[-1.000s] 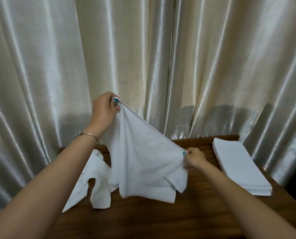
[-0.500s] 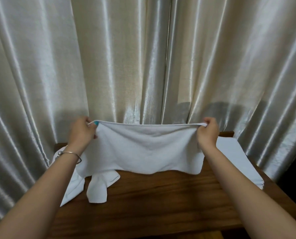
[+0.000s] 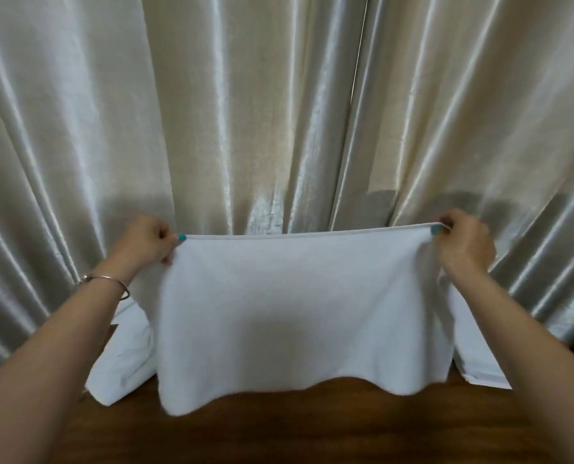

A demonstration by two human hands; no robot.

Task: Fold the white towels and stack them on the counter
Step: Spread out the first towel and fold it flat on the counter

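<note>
A white towel (image 3: 289, 313) hangs spread out flat in front of me, its top edge stretched taut. My left hand (image 3: 146, 241) pinches the top left corner and my right hand (image 3: 463, 244) pinches the top right corner. The towel's wavy lower edge hangs just above the wooden counter (image 3: 312, 430). Behind it on the left lies a loose heap of unfolded white towels (image 3: 121, 363). A stack of folded white towels (image 3: 476, 356) sits at the right, mostly hidden by my right forearm and the held towel.
Shiny cream curtains (image 3: 279, 112) hang close behind the counter across the whole view. A silver bangle (image 3: 106, 283) circles my left wrist. Bare dark wood shows along the counter's near side.
Both hands moved apart and levelled, pulling the towel from a slanted drape into a flat, taut sheet. The towel now covers more of the counter and both piles.
</note>
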